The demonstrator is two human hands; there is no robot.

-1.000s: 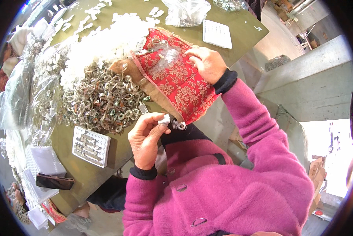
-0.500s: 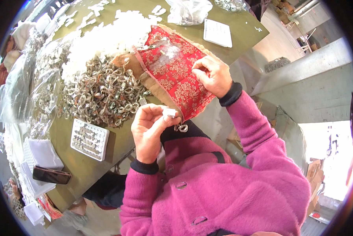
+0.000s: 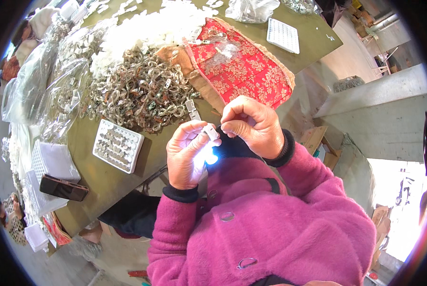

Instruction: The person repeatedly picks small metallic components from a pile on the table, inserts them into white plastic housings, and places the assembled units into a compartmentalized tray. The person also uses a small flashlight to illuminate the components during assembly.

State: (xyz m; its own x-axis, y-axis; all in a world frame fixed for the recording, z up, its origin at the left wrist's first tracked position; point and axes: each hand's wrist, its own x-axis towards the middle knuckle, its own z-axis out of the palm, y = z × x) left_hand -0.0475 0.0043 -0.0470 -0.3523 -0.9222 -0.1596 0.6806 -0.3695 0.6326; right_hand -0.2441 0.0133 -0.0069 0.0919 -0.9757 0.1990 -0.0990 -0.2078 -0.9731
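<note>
Your left hand (image 3: pixel 188 153) pinched a small white clip (image 3: pixel 210 132) off the table's (image 3: pixel 104 178) near edge, while your right hand's (image 3: pixel 252 125) fingertips closed on its upper end.

A small white plastic clip (image 3: pixel 210 131) is pinched upright between the thumb and fingers of the left hand (image 3: pixel 187 155), close in front of the person's chest and just off the table edge. It is a short, pale rectangular piece. The fingertips of the right hand (image 3: pixel 252 125) touch its upper end from the right side.
</note>
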